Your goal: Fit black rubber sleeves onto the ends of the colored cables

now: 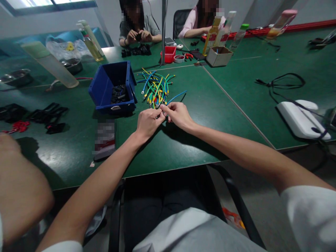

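Observation:
My left hand (pixel 148 123) is closed in a pinch at the near edge of a pile of wires (pixel 157 86). What its fingertips hold is too small to make out. Against them, the fingertips of my right hand (pixel 180 114) are pinched together. A thin blue wire (pixel 178 95) runs from these fingertips out to the upper right, above the knuckles. The piled wires are green, yellow and blue, some with metal ring terminals. To the left stands a blue plastic bin (pixel 112 107) with small black tubular pieces (pixel 119 93) inside.
A phone-like dark object (pixel 105 140) lies by my left forearm. Farther back are a red box (pixel 169 54), a tape roll (pixel 179 58), red pliers (pixel 188 56), a cardboard box (pixel 219 56) and bottles. A white device (pixel 301 119) with cables sits right. Two people sit opposite; another's arm (pixel 22 192) is at left.

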The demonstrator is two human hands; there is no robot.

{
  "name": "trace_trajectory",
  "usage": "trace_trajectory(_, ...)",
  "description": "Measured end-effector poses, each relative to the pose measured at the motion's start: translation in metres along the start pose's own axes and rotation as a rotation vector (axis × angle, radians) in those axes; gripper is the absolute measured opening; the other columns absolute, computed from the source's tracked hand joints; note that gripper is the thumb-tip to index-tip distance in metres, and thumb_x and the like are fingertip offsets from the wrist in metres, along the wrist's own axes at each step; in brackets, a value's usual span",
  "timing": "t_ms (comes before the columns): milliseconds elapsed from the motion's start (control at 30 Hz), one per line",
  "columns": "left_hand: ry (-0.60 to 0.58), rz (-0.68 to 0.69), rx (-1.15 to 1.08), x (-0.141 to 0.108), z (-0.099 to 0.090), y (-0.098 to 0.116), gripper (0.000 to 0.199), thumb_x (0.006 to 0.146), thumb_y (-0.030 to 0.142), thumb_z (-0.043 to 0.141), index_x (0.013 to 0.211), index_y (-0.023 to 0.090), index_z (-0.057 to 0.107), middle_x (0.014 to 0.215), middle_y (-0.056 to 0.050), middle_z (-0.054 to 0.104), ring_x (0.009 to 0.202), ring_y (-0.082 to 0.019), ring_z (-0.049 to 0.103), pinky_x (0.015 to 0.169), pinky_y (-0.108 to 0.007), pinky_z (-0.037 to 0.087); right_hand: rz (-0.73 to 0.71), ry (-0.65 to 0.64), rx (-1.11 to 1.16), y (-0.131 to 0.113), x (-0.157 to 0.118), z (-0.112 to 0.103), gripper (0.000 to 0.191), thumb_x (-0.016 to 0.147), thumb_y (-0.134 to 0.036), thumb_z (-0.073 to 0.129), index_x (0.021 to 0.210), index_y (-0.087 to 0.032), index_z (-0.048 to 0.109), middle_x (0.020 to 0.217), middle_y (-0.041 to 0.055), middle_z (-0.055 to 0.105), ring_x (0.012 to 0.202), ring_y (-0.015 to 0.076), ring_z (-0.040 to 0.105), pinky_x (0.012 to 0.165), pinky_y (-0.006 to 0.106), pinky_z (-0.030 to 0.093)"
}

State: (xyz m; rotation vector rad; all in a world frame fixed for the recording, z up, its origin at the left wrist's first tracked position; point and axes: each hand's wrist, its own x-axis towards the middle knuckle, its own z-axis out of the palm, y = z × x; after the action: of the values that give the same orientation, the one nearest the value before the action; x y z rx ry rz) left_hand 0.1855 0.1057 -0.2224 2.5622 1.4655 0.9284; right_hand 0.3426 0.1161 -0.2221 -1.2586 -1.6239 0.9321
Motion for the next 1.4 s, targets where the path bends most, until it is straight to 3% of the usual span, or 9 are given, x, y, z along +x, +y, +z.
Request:
trace_trajectory(133,-0.019,0.022,0.053,-0.002,0.0,0.001,0.033,0.094,0.03,0.043,0.073,0.019,0.067,0.071,-0.005,0.065,0.066,-0.016,0.053,0.065,-0.028,0.034,0.008,0.041,0.025,0.001,-0.001,0.001,0.05,0.08,-0.065,0.058,0.066,-0.017,0.062,0.058,0.0029,0.063,0.049,0.0113,0.057,0.051,0.024,0.043)
trace_trajectory(267,-0.031,0.004,0.039,-0.003,0.001,0.002,0.032,0.096,0.034,0.043,0.101,0.021,0.072,0.08,-0.006,0.067,0.076,-0.017,0.057,0.069,-0.027,0.037,0.023,0.075,0.125,0.005,0.001,0.004,0.047,0.08,-0.063,0.06,0.068,-0.018,0.061,0.058,0.0029,0.061,0.052,0.013,0.057,0.05,0.024,0.045)
trace_trajectory(533,0.008,-0.061,-0.213,0.001,0.003,-0.001,0.038,0.091,0.034,0.055,0.124,0.018,0.065,0.086,-0.004,0.065,0.078,-0.015,0.057,0.076,-0.027,0.043,-0.008,0.105,0.207,0.02,0.012,0.009,0.037,0.082,-0.054,0.06,0.072,-0.018,0.06,0.064,0.0001,0.06,0.055,0.0102,0.055,0.051,0.022,0.048)
trace_trajectory(733,0.021,-0.104,-0.31,0.004,0.003,-0.001,0.039,0.089,0.026,0.056,0.126,0.016,0.064,0.091,-0.004,0.066,0.076,-0.013,0.056,0.078,-0.025,0.045,-0.056,0.128,0.188,0.025,0.022,0.006,0.033,0.085,-0.049,0.057,0.079,-0.017,0.061,0.067,0.0009,0.063,0.06,0.0108,0.058,0.052,0.021,0.046)
trace_trajectory(1033,0.065,-0.214,-0.47,0.006,0.008,-0.007,0.03,0.084,0.025,0.062,0.11,0.016,0.072,0.094,-0.005,0.073,0.073,-0.014,0.061,0.076,-0.026,0.047,-0.155,0.144,0.081,0.022,0.027,0.001,0.028,0.085,-0.045,0.056,0.077,-0.018,0.059,0.066,0.0024,0.065,0.061,0.0138,0.063,0.059,0.025,0.047)
trace_trajectory(1400,0.007,-0.095,-0.409,0.003,0.015,-0.009,0.029,0.087,0.021,0.055,0.113,0.015,0.069,0.103,-0.01,0.073,0.087,-0.018,0.067,0.085,-0.031,0.05,-0.258,0.196,-0.3,0.021,0.013,-0.015,0.028,0.089,-0.042,0.051,0.078,-0.018,0.059,0.07,0.0041,0.067,0.062,0.015,0.06,0.064,0.026,0.043)
